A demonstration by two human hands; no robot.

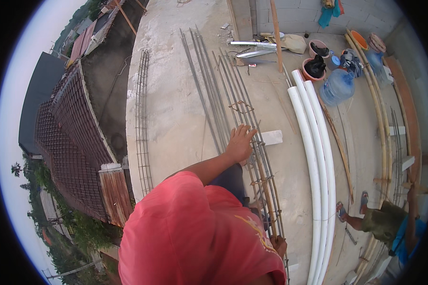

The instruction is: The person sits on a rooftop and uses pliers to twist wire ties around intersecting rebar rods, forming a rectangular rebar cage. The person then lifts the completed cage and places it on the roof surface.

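Note:
A long rebar cage of steel bars tied with square stirrups lies lengthwise in front of me, beside my red shirt. My left hand reaches over its middle, fingers spread and resting on the bars. Lower down, at the shirt's edge, my right hand is curled round the cage's bars; its fingertips are partly hidden. A white block sits beside the cage, close to my left hand. Several loose steel bars lie to the left of the cage.
White pipes run along the right. Another narrow cage lies near the slab's left edge, beyond which are tiled roofs. Buckets and a water jug stand at upper right. Another person is at lower right.

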